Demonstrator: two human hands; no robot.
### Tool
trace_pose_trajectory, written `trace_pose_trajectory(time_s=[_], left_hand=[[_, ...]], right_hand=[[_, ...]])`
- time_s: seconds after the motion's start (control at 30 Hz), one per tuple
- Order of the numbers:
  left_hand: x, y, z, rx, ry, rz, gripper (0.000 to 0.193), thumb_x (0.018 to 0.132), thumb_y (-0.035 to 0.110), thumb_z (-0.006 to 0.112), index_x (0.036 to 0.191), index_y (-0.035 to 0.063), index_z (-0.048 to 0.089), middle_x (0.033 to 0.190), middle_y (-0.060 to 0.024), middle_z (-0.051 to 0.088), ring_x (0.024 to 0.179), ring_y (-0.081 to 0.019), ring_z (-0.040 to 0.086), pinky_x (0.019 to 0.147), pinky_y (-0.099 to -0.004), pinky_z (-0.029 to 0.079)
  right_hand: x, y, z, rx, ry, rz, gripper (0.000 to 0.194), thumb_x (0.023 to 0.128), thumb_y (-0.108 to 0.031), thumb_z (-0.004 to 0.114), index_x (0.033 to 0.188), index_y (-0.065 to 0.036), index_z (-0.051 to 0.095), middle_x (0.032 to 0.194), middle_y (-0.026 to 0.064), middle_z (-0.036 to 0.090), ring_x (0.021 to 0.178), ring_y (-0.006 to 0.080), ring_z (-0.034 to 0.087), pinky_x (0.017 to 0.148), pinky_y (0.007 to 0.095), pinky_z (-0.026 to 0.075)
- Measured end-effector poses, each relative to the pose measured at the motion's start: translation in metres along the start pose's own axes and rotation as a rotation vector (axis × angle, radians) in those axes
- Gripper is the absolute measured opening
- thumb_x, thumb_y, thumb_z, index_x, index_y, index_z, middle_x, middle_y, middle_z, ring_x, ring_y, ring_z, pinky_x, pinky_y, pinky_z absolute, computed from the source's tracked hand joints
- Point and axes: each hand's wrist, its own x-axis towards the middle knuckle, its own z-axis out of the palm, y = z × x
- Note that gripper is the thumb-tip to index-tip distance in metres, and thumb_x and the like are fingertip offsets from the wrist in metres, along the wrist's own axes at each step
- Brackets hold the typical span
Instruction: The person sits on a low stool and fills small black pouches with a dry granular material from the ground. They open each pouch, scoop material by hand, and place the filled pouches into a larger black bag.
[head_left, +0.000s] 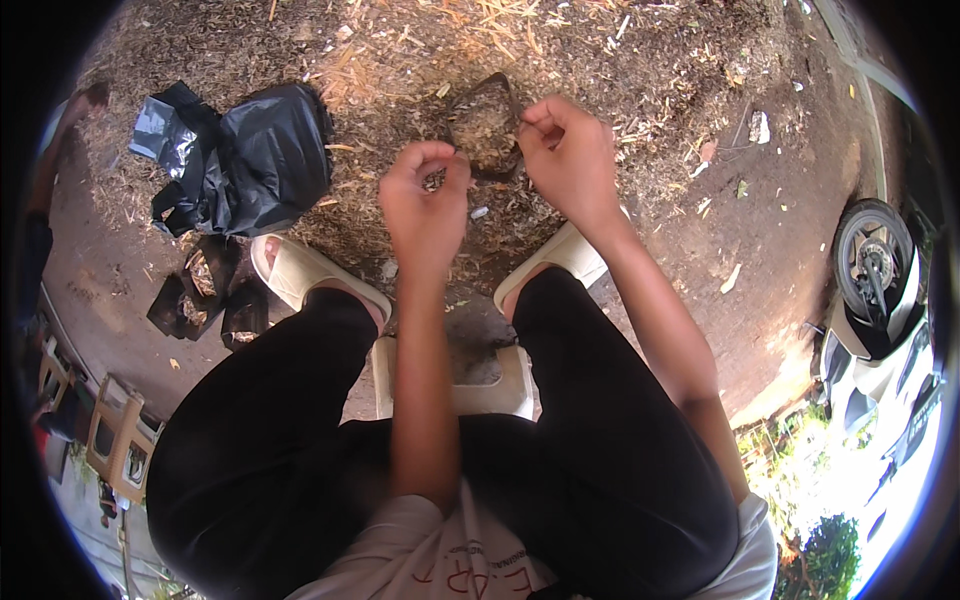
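Note:
Between my two hands a small dark plastic bag (495, 178) is held with its mouth spread wide. My left hand (426, 199) pinches the near left part of its rim between thumb and fingers. On the opposite side, my right hand (571, 165) grips the rim the same way. Brown shredded plant matter shows within the bag's opening; whether it lies inside or beneath cannot be told. The ground below is covered in loose brown shreds and chips (397, 97).
A bulging black plastic bag (277, 165) lies to the left. Several small black bags (180, 304) holding shreds stand below it. Another person's arm (64, 142) reaches in at far left. A pale stool (495, 397) is between my legs. At right stands a motorcycle (874, 262).

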Motion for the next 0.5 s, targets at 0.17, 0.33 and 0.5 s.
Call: trace_pose_trajectory(time_s=[0.17, 0.33, 0.5], left_hand=[[-0.003, 0.0, 0.001, 0.161, 0.049, 0.19, 0.011, 0.085, 0.003, 0.074, 0.093, 0.005, 0.068, 0.128, -0.0245, 0.063, 0.125, -0.0388, 0.058, 0.107, -0.0443, 0.043], [-0.016, 0.017, 0.018, -0.042, -0.062, 0.214, 0.012, 0.086, 0.004, 0.072, 0.093, 0.01, 0.065, 0.149, -0.0311, 0.05, 0.148, -0.0436, 0.038, 0.119, -0.0443, 0.032], [-0.019, 0.023, -0.005, -0.444, -0.211, 0.054, 0.011, 0.092, 0.008, 0.074, 0.095, 0.0122, 0.065, 0.162, -0.0241, 0.034, 0.141, -0.03, 0.048, 0.109, -0.0357, 0.04]], right_hand=[[-0.005, -0.004, 0.004, -0.04, 0.092, -0.252, 0.006, 0.09, -0.001, 0.067, 0.091, -0.001, 0.062, 0.11, 0.0213, 0.069, 0.103, 0.0302, 0.07, 0.086, 0.0376, 0.053], [-0.007, 0.01, -0.014, 0.156, 0.029, -0.201, 0.005, 0.1, -0.002, 0.054, 0.102, 0.0, 0.058, 0.092, 0.0094, 0.064, 0.084, 0.0173, 0.059, 0.079, 0.0361, 0.051], [-0.012, -0.023, -0.027, 0.265, -0.05, -0.119, 0.019, 0.1, -0.004, 0.052, 0.084, -0.007, 0.04, 0.077, -0.001, 0.039, 0.072, 0.0079, 0.04, 0.062, 0.0292, 0.037]])
